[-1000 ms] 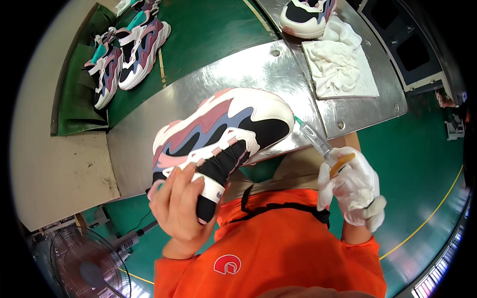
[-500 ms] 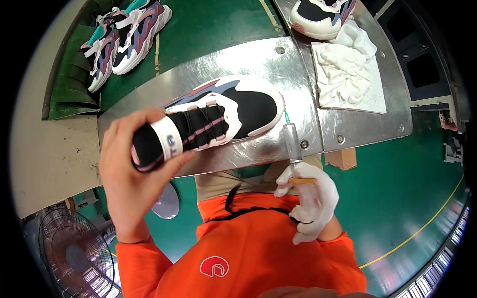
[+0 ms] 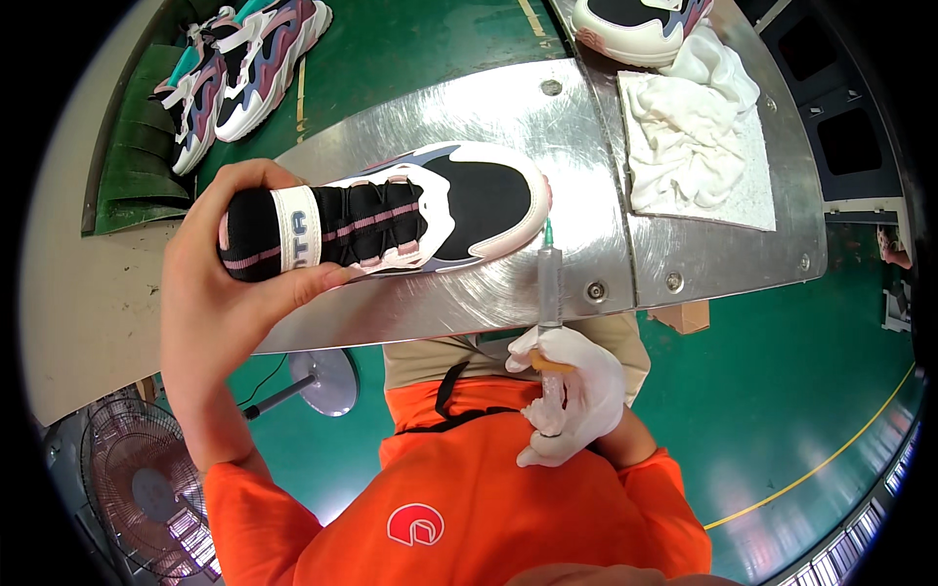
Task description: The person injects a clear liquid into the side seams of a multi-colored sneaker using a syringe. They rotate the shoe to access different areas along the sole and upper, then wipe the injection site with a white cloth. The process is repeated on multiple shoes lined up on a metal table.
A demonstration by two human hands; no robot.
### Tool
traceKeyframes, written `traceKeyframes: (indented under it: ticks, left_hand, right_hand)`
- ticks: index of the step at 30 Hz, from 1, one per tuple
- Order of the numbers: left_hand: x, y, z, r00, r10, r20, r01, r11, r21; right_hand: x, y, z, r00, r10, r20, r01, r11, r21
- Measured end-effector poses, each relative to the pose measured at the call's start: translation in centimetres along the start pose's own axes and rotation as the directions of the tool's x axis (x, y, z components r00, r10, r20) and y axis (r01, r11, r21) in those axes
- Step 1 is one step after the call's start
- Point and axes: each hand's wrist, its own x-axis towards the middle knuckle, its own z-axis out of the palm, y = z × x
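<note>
A sneaker (image 3: 486,207) in black, white, pink and blue-grey sits over the metal plate, its toe pointing right. My bare left hand (image 3: 220,239) grips it around the heel and ankle collar, thumb along the near side. In a white glove, my right hand (image 3: 576,396) is closed around a clear syringe (image 3: 550,291) with a green tip and an amber flange. The syringe points away from me, and its tip is at the toe edge of the sole; whether it touches cannot be made out.
Metal plates (image 3: 493,107) cover the bench's near part. A crumpled white cloth (image 3: 694,142) lies on a white pad at right, beside another sneaker (image 3: 640,29). Two more sneakers (image 3: 269,73) stand far left on the green surface. A fan (image 3: 151,493) is at lower left.
The held sneaker has shifted left and turned so its laces face up more squarely. My right hand and the syringe have moved left with the toe, the syringe now more upright in view.
</note>
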Motion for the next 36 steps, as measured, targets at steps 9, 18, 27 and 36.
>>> traceKeyframes:
  ticks: [9, 18, 27, 36]
  left_hand:
    - [6.9, 4.3, -4.6, 0.745, 0.118, 0.656, -0.309, 0.933, 0.184]
    - [14.9, 2.9, 7.9, 0.233, -0.08, 0.969, -0.391, 0.905, 0.169]
    - [5.4, 4.0, -5.8, 0.785, 0.495, 0.372, -0.388, 0.862, -0.327]
    - [0.9, -0.5, -5.7, 0.848, 0.513, -0.131, -0.52, 0.762, -0.387]
  right_hand:
    - [-0.4, -0.1, 0.7, 1.0, -0.002, -0.019, 0.002, 1.0, -0.008]
    - [-0.9, -3.7, -0.8, 0.972, -0.022, -0.233, 0.059, 0.986, 0.154]
    - [3.6, -9.5, -5.1, 0.922, 0.23, -0.311, -0.269, 0.959, -0.088]
    - [7.2, -15.2, -4.2, 0.98, 0.152, -0.128, -0.153, 0.988, 0.004]
